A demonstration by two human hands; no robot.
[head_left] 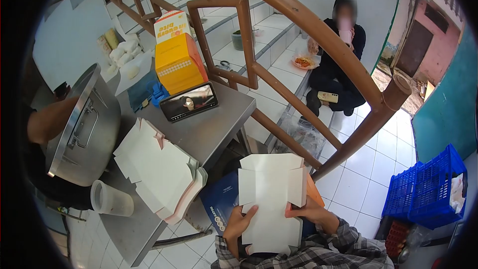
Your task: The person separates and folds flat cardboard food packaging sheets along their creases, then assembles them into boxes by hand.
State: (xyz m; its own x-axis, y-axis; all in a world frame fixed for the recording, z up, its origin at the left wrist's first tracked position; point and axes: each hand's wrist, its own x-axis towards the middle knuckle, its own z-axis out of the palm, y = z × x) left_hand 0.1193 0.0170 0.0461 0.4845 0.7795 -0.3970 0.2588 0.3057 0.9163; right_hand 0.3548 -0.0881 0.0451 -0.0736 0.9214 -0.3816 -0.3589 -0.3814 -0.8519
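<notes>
A white, partly unfolded cardboard box [269, 194] rests over my lap, its side flaps spread. My left hand [240, 225] grips its left edge, thumb on top and fingers underneath. On the opposite edge my right hand [314, 214] is closed around a side flap, whose folded part shows a reddish outer face. Beneath the box lies a dark blue printed item [221, 201], mostly covered. To the left, a stack of similar flat box blanks [159, 169] lies on the metal table [219, 124], overhanging its front edge.
A co-worker's arm [55, 119] reaches into a large metal pot [102, 129] beside a plastic cup [112, 199]. A phone [189, 102] leans near yellow boxes [179, 62]. Brown railing [298, 15] borders the steps, where a person [338, 65] sits. Blue crates [423, 189] stand right.
</notes>
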